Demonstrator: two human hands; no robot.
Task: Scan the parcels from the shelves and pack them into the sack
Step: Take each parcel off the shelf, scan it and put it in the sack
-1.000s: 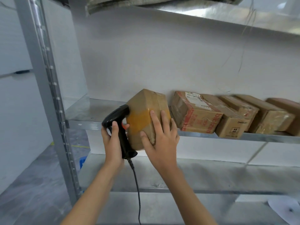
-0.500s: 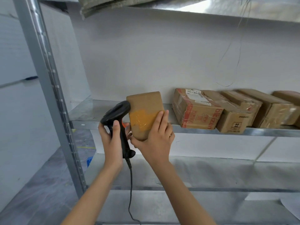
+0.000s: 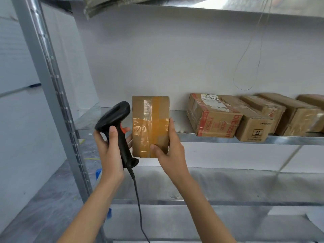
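Note:
My right hand [image 3: 171, 151] grips a small brown cardboard parcel [image 3: 150, 123] upright in front of the shelf, its taped face turned toward me. No label shows on that face. My left hand [image 3: 108, 149] holds a black corded barcode scanner [image 3: 119, 127] by its handle, right beside the parcel's left edge; its fingertips reach the parcel. On the metal shelf [image 3: 201, 137] to the right lies a row of several more cardboard parcels, the nearest one [image 3: 212, 116] with red print and a white label. No sack is in view.
A grey upright post [image 3: 52, 95] of the rack stands at left. A lower shelf [image 3: 228, 186] runs below my arms. A folded grey-green cloth [image 3: 112, 6] hangs over the top shelf. A thin wire [image 3: 245, 67] dangles at the back wall.
The parcel left the shelf edge, came toward me and was turned so its taped flat face stands upright. My right hand shifted from the front to its right side. The scanner stayed beside it.

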